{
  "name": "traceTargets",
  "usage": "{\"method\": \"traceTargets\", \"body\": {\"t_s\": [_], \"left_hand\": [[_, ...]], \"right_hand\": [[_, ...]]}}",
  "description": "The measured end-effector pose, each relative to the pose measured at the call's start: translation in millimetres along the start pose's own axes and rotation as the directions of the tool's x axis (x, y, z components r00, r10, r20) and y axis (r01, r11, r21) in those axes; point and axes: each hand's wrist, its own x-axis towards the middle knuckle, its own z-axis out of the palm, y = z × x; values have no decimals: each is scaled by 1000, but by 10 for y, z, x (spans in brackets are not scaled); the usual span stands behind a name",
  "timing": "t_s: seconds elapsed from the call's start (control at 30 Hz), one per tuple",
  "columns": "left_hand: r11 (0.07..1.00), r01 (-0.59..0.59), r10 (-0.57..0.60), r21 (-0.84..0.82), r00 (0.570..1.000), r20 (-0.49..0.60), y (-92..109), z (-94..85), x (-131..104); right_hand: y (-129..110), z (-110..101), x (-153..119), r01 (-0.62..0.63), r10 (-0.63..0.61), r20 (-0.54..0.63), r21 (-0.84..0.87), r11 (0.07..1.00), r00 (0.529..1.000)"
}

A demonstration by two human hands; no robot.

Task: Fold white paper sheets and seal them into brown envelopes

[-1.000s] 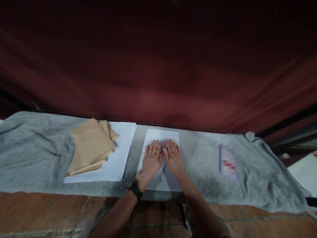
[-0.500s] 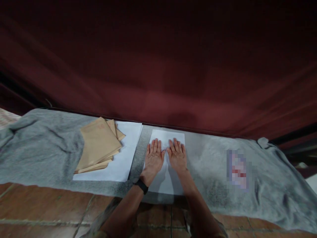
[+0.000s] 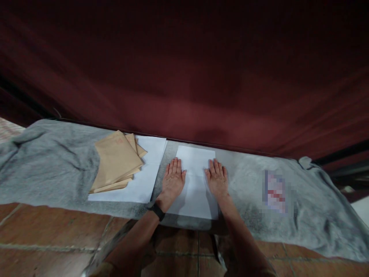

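Note:
A white sheet of paper (image 3: 197,184) lies in front of me on a grey cloth, with a faint crease across its middle. My left hand (image 3: 174,178) rests palm down over the sheet's left edge, fingers stretched out, a black band on the wrist. Over the right edge lies my right hand (image 3: 217,178), also flat with its fingers extended and its thumb apart. Neither hand grips anything. To the left, several brown paper envelopes (image 3: 118,157) are fanned out on top of a stack of white paper (image 3: 151,165).
The grey cloth (image 3: 57,165) covers a long, low surface, rumpled at both ends. A blurred-out, pixelated item (image 3: 276,192) lies on it at the right. Dark red fabric (image 3: 184,92) rises behind the far edge. Brown floor tiles (image 3: 52,231) show in front.
My hands have slid apart from the middle of the sheet to its left and right edges, staying flat. The envelopes and paper stack are where they were; the view has shifted slightly.

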Motion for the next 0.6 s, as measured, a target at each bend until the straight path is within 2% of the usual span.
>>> {"method": "traceTargets", "body": {"t_s": [0.17,0.27,0.37,0.47,0.6], "left_hand": [[999,25,-25,-30,1000,-7,-45,-17,-41],[999,16,-17,-43,999,-40,32,-63,-127],[990,-133,131,-54,991,-28,184,-77,-268],[960,-273,275,-61,961,37,305,-28,-405],[951,-304,307,-49,950,62,317,27,-500]], "right_hand": [[136,-67,-75,-57,57,-4,-32,998,998],[34,-130,-144,-75,75,-10,3,997,997],[-236,-203,-267,35,-39,33,110,993,999],[-500,-272,-414,193,-219,114,207,959,969],[-580,-330,-548,213,-241,119,210,954,963]]}}
